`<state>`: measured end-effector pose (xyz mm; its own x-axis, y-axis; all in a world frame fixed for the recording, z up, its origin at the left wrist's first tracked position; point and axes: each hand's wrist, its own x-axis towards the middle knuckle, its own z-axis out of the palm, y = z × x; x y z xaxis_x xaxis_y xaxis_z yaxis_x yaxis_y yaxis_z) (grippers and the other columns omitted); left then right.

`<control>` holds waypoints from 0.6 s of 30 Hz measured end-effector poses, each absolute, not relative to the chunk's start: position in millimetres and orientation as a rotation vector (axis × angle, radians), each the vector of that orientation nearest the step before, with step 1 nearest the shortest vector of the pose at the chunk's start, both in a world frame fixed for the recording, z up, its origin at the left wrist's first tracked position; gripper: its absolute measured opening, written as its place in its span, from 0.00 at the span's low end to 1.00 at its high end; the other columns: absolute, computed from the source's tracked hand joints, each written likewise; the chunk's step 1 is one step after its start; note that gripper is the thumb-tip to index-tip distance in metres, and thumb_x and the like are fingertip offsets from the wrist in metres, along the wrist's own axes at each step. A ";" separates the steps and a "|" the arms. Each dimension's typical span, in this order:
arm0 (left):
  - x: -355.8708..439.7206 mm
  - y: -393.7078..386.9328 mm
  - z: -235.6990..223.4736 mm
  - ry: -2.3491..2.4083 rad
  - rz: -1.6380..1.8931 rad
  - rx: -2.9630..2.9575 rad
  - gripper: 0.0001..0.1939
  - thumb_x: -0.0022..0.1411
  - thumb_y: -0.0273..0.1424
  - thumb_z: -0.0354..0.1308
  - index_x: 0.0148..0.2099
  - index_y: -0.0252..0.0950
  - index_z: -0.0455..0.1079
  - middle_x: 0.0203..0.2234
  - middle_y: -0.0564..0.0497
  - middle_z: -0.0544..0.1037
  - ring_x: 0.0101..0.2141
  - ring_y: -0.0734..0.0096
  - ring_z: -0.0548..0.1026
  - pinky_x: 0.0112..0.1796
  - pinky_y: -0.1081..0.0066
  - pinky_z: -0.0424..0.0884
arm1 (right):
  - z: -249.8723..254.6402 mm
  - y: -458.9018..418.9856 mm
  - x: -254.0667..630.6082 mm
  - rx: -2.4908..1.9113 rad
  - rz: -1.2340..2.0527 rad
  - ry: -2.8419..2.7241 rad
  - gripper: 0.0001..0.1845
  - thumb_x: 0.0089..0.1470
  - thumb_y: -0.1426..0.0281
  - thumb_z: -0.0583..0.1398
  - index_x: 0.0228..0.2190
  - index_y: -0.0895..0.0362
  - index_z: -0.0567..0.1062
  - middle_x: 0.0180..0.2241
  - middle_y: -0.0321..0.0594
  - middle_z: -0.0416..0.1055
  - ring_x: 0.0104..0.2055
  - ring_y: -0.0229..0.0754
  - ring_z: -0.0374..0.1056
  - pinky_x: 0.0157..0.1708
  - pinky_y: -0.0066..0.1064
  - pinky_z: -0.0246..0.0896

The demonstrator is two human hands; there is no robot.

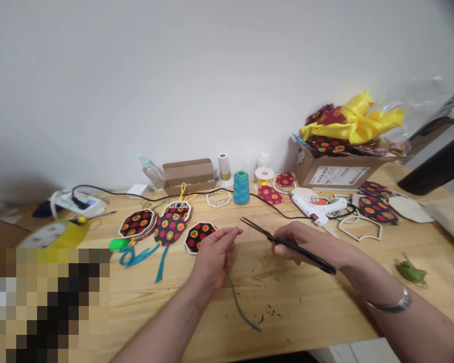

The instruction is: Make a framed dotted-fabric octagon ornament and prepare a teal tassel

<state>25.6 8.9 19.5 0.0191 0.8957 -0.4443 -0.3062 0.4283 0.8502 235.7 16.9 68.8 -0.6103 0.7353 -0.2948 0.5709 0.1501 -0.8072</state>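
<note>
Pinched in my left hand [215,254] is a teal cord [234,292]; a short end pokes out at the fingertips and the rest trails down onto the wooden table. Black-handled scissors [295,247] are in my right hand [306,242], the blades slightly parted and pointing left toward the cord's end, a little apart from it. Just behind my left hand lies an octagonal piece with dark flowered fabric [199,237], partly covered by the hand. To its left sits a flowered fabric ornament [170,227] with a teal tassel [161,264].
A teal thread cone [241,189] stands behind my hands. A white glue gun [321,206] lies beyond my right hand, its black cable crossing the table. At back right is a cardboard box [336,171] full of fabric. Green thread [410,272] lies at right.
</note>
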 end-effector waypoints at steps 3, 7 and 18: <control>25.1 9.3 17.6 1.211 1.059 0.629 0.18 0.43 0.39 0.66 0.33 0.31 0.73 0.12 0.63 0.53 0.13 0.87 0.47 0.15 0.80 0.40 | 65.9 17.9 239.9 -1.366 1.448 -2.302 0.25 0.50 0.49 0.54 0.20 0.59 0.63 0.18 0.30 0.50 0.21 0.31 0.46 0.18 0.25 0.39; 25.1 8.9 18.3 1.207 1.080 0.655 0.17 0.43 0.39 0.66 0.32 0.32 0.72 0.11 0.63 0.52 0.13 0.87 0.47 0.15 0.80 0.40 | 60.8 19.2 240.0 -1.438 1.369 -2.352 0.24 0.49 0.50 0.55 0.20 0.59 0.63 0.19 0.30 0.48 0.22 0.31 0.43 0.18 0.25 0.38; 30.3 2.8 22.5 1.224 1.034 0.806 0.13 0.46 0.38 0.64 0.30 0.32 0.75 0.10 0.61 0.55 0.14 0.84 0.48 0.16 0.78 0.42 | 49.3 19.1 228.1 -1.445 1.444 -2.263 0.26 0.47 0.48 0.55 0.20 0.59 0.65 0.20 0.31 0.48 0.22 0.32 0.44 0.20 0.25 0.42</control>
